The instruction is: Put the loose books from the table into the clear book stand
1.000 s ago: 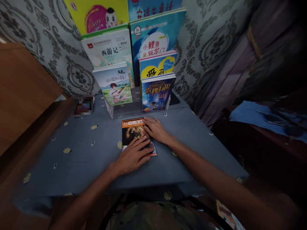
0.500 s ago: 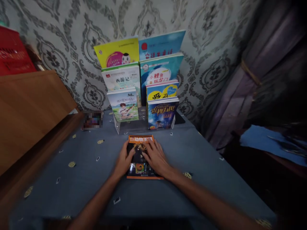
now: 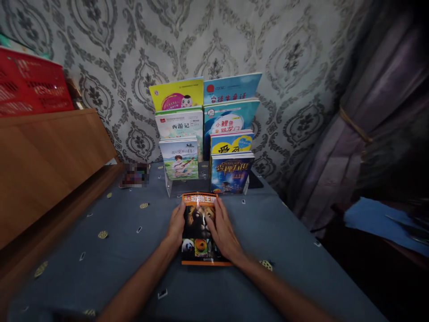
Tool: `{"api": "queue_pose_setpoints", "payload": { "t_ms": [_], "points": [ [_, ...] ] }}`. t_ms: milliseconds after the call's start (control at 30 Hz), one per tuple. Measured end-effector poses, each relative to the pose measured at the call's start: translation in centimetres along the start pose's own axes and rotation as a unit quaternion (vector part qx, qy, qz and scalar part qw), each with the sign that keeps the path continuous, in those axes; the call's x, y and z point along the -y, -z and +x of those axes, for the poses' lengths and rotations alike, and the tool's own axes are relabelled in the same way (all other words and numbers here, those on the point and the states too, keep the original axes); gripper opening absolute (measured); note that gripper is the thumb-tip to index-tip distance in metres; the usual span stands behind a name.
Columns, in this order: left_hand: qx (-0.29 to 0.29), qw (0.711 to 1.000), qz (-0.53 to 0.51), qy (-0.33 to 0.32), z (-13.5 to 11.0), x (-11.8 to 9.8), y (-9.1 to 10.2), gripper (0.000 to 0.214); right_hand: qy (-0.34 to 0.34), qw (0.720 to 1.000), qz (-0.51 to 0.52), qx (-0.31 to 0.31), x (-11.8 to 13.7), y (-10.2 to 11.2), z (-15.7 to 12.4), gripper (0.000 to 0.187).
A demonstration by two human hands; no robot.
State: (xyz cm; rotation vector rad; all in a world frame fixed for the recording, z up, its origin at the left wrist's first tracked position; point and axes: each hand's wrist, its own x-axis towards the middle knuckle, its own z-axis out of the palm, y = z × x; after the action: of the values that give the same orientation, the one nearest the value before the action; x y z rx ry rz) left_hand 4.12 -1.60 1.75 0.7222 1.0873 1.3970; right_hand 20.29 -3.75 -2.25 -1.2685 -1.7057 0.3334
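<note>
An orange-edged animal book with a lion on its cover (image 3: 197, 232) lies flat on the blue-grey tablecloth (image 3: 110, 250), straight in front of me. My left hand (image 3: 176, 226) rests along its left edge, fingers wrapped at the side. My right hand (image 3: 223, 230) lies flat on the right part of the cover, fingers stretched toward the title. Just behind the book stands a clear tiered rack (image 3: 172, 185) holding several children's books in two columns (image 3: 231, 172).
A wooden cabinet (image 3: 43, 161) runs along the left, with a red box (image 3: 30, 85) on top. Patterned wallpaper is behind the rack. A tied curtain (image 3: 348, 134) hangs at the right, with a blue cloth (image 3: 375, 221) on dark furniture beside the table.
The view has tilted up and pulled back. The book has been straightened from slanted to square with me. My left hand moved off the cover to the left edge; my right hand slid onto the cover.
</note>
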Motion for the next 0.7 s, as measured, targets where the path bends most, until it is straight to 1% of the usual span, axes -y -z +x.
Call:
{"api": "queue_pose_setpoints", "payload": {
  "t_ms": [100, 200, 267, 300, 400, 467, 533, 600, 667, 700],
  "points": [
    [0.011, 1.0, -0.018, -0.015, -0.1, -1.0, -0.6, 0.065, -0.094, 0.991, 0.089, -0.036, 0.4, 0.2, 0.8, 0.068],
    [0.013, 0.999, -0.01, -0.042, 0.0, -2.2, -0.9, 0.068, -0.179, 0.967, 0.179, -0.033, 1.4, 0.3, 1.8, 0.066],
    [0.013, 0.997, 0.013, -0.078, 0.2, -3.1, -1.0, 0.069, -0.199, 0.956, 0.215, -0.032, 2.1, 0.3, 2.6, 0.066],
    [0.013, 0.994, 0.029, -0.102, 0.4, -3.7, -0.9, 0.07, -0.196, 0.954, 0.223, -0.037, 2.5, 0.3, 3.1, 0.066],
    [0.017, 0.979, 0.076, -0.186, 1.2, -5.5, -0.7, 0.071, -0.15, 0.963, 0.218, -0.052, 3.9, 0.4, 4.7, 0.06],
    [0.027, 0.971, 0.08, -0.222, 2.0, -6.7, -0.4, 0.07, -0.107, 0.972, 0.201, -0.061, 4.9, 0.4, 5.7, 0.05],
    [0.047, 0.97, 0.054, -0.231, 2.9, -7.6, 0.0, 0.068, -0.061, 0.979, 0.184, -0.069, 6.0, 0.3, 6.5, 0.041],
    [0.071, 0.97, 0.015, -0.232, 3.8, -8.1, 0.7, 0.066, -0.006, 0.983, 0.169, -0.067, 6.8, -0.2, 7.0, 0.035],
    [0.076, 0.968, -0.02, -0.239, 4.6, -8.1, 1.6, 0.063, 0.054, 0.986, 0.149, -0.051, 7.2, -0.9, 7.1, 0.03],
    [0.067, 0.967, -0.033, -0.245, 5.0, -7.9, 2.0, 0.062, 0.082, 0.986, 0.136, -0.045, 7.2, -1.4, 6.9, 0.028]
  ]
}}
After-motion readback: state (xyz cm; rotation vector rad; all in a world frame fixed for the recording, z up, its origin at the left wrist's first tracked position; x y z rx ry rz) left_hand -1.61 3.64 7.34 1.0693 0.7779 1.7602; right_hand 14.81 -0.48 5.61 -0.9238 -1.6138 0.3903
